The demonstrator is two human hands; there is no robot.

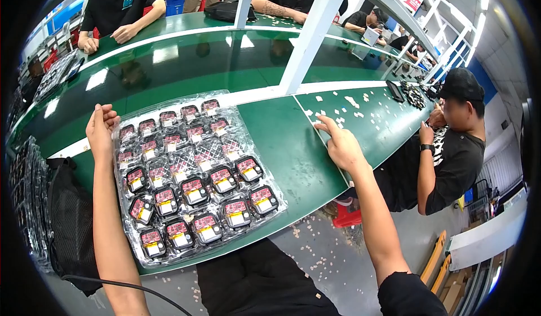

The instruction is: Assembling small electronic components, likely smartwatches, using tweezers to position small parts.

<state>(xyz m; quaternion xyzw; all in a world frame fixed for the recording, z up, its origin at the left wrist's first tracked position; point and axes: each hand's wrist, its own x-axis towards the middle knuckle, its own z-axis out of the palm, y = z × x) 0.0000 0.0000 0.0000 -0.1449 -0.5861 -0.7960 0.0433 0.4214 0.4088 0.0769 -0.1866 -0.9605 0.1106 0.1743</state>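
Observation:
A clear plastic blister tray (280,195) lies on the green table in front of me. In its pockets sit several small black-cased electronic units (236,212) with red circuit boards and silver-and-yellow parts. Some pockets in the middle rows look covered by crinkled clear plastic. My left hand (102,125) is at the tray's far left corner, fingers apart and slightly bent, holding nothing I can see. To the right of the tray, my right hand (342,146) hovers over the table near a pale seam, index finger stretched out, other fingers loosely bent. Nothing shows in it.
Small pale paper scraps (355,103) lie scattered on the table's right part. A black mesh bag (70,220) and stacked trays (28,203) stand at left. A white post (313,40) rises beyond the tray. A co-worker in a black cap (462,85) sits at right; others work across the table.

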